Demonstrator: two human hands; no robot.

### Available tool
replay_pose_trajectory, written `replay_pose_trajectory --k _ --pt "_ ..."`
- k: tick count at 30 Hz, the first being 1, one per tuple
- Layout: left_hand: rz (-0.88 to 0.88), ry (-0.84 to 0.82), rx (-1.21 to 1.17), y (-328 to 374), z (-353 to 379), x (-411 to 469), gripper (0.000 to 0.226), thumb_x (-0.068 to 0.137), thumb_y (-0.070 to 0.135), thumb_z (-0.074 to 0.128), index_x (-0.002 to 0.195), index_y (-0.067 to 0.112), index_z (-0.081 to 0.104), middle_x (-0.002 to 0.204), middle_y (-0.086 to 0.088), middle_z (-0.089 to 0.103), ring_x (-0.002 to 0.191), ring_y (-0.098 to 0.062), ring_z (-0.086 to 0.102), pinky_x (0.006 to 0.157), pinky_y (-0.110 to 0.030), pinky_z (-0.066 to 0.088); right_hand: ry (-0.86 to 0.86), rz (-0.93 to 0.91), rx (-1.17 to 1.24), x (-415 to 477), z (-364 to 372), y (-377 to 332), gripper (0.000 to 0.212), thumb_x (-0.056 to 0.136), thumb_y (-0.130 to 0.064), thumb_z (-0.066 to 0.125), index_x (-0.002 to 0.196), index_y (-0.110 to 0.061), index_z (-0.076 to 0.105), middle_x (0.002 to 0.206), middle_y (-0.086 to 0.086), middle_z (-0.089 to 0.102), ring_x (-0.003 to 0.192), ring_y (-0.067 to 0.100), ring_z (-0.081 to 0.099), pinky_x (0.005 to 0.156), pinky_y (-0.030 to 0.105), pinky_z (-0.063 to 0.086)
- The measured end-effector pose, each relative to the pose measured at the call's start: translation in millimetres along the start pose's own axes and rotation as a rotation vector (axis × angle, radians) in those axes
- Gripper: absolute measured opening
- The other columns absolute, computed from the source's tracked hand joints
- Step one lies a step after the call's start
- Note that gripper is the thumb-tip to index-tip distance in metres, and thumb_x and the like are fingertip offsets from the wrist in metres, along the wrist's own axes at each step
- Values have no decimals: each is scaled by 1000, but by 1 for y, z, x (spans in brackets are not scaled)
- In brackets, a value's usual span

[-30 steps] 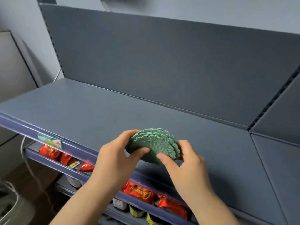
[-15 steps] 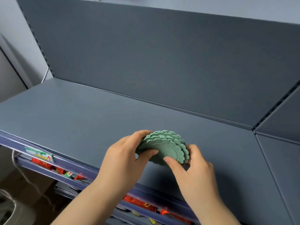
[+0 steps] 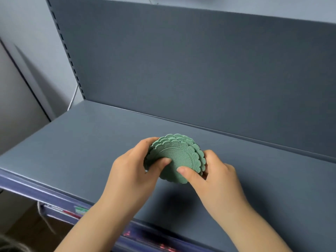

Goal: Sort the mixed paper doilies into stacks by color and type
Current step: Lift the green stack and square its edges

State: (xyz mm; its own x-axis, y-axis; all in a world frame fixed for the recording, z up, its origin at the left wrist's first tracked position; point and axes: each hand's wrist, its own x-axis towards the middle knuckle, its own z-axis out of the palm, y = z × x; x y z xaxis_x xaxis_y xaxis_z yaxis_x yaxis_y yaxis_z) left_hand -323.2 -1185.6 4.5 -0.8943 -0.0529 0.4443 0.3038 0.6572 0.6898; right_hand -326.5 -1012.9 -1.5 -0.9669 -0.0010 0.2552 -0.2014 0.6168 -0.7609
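Both hands, the left hand (image 3: 134,171) and right hand (image 3: 214,180), are gripping a fanned bunch of green doilies (image 3: 179,157) above the shelf (image 3: 81,142), where no sorted stacks are lying yet.

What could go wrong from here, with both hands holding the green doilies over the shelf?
1. The green doilies are fanned, not squared, and gripped only by the left hand and right hand; some may slip out and scatter.
2. They are held above the shelf, not resting on it, so a loose one could drop and perhaps slide toward the front edge.
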Motion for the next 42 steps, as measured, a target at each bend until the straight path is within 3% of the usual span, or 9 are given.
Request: replay_pose_trajectory --k 2,5,10,15,23,28,31,37,42 --pt "-5 -23 -20 -33 -33 16 37 75 26 72 93 50 50 94 40 56 80 19 52 66 5 33 -25 -10 -2 13 36 -28 32 65 -51 65 70 -26 47 63 -12 58 71 -6 52 54 7 39" --pt "-59 -44 17 -84 -77 37 46 76 31 71 116 44 52 79 34 57 81 25 47 67 6 31 -85 -5 -6 28 93 -66 37 66 -54 63 76 -22 50 69 -13 59 71 -5 54 53 8 41" --pt "-202 -62 130 -147 -130 68 64 72 44 72 129 43 45 80 33 43 69 2 43 63 7 31 -190 44 -15 52 167 -110 29 70 -49 67 79 -30 47 83 -14 58 72 2 53 52 8 38" --pt "-246 -266 349 -185 -159 98 61 74 45 71 130 35 50 101 9 63 91 -11 56 66 -17 34 -271 125 -76 65 218 -132 37 74 -49 64 94 -20 50 96 -5 55 85 13 52 66 23 40" --pt "-218 -457 391 -203 -161 114 57 79 44 67 131 30 46 111 1 62 96 -18 56 69 -21 34 -234 176 -263 67 239 -147 41 78 -50 60 98 -16 49 100 2 56 93 20 53 67 26 39" --pt "-77 -390 436 -207 -156 106 64 79 40 68 136 26 41 110 -5 55 103 -26 50 81 -29 40 -159 162 -429 58 239 -151 45 80 -57 54 98 -16 45 103 1 53 94 21 52 64 27 32" --pt "72 -286 446 -208 -150 98 56 72 24 78 124 14 58 107 -13 55 96 -35 50 83 -41 43 -144 140 -490 57 235 -148 51 81 -60 50 106 -16 47 107 1 53 98 21 51 70 28 37" --pt "297 -261 605 -190 -143 91 26 57 1 81 78 11 71 62 -5 61 54 -30 58 44 -33 41 -151 99 -397 43 209 -129 55 87 -47 51 134 -21 38 130 -2 47 114 16 49 92 32 42" --pt "484 -235 502 -155 -126 66 8 78 14 62 72 13 68 63 -3 61 57 -29 58 48 -35 48 -66 -19 -350 19 176 -113 44 88 -43 51 129 -25 48 137 -12 44 122 5 40 100 23 35"
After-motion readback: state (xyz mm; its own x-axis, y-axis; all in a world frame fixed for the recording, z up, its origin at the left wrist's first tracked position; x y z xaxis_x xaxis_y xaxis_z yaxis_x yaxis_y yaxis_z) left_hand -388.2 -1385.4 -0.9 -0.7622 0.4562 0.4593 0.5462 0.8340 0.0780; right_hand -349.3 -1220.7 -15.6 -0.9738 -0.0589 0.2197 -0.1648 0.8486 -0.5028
